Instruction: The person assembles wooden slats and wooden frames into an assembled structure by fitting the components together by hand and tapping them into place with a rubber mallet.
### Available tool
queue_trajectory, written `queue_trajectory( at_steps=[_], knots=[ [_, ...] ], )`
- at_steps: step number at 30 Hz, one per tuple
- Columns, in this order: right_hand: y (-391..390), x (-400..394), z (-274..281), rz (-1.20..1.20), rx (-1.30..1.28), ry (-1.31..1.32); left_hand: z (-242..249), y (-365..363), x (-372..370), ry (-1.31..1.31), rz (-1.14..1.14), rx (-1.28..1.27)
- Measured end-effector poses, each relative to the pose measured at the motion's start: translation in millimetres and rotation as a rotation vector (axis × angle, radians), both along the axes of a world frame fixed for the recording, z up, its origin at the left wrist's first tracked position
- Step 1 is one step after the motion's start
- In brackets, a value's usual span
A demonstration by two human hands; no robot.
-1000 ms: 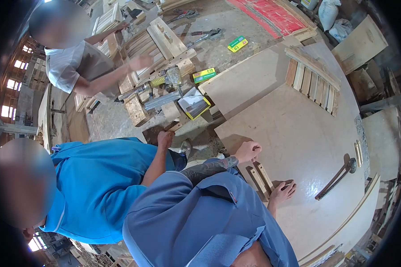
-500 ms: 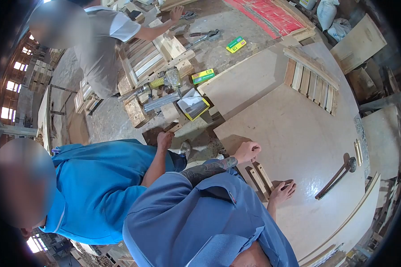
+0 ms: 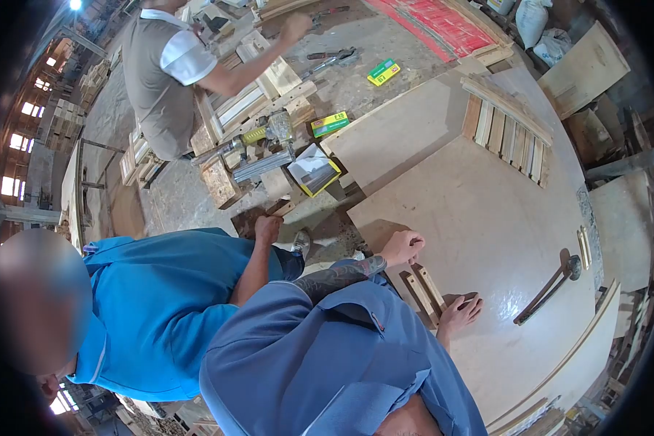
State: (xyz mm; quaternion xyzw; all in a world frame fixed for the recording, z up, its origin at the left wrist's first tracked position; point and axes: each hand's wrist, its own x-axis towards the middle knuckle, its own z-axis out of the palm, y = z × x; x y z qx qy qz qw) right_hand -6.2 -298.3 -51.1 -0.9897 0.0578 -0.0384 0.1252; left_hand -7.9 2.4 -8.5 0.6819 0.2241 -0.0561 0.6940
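My left hand (image 3: 403, 248), below a tattooed forearm, rests on the pale board (image 3: 479, 232) with its fingers curled in; nothing shows in it. Two short wooden strips with holes (image 3: 424, 294) lie side by side between my hands. My right hand (image 3: 461, 313) lies on the board at the near end of these strips, its fingers stretched out; a small dark patch by the fingers cannot be made out. Farther right on the board is a hammer (image 3: 552, 287) with a dark round head.
A slatted wooden frame (image 3: 507, 131) lies on the board's far side. Beyond the left edge are a nail gun (image 3: 272, 132), an open box of nails (image 3: 315, 171) and green-yellow boxes (image 3: 383, 72). A co-worker in blue (image 3: 160, 305) stands close at left; another person (image 3: 160, 80) works beyond.
My hands and the strips stay still. The far person has leaned away and shifted the outstretched arm, and a red-handled tool now shows near that hand.
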Motion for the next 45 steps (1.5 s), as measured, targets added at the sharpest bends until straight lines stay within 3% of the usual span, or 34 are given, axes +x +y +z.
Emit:
queue_trajectory(
  at_steps=[45],
  knots=[
    [-0.2,0.1,1.5,-0.006,0.028,0.020,-6.9,-1.1,-0.7,0.013,-0.024,0.022]
  ],
)
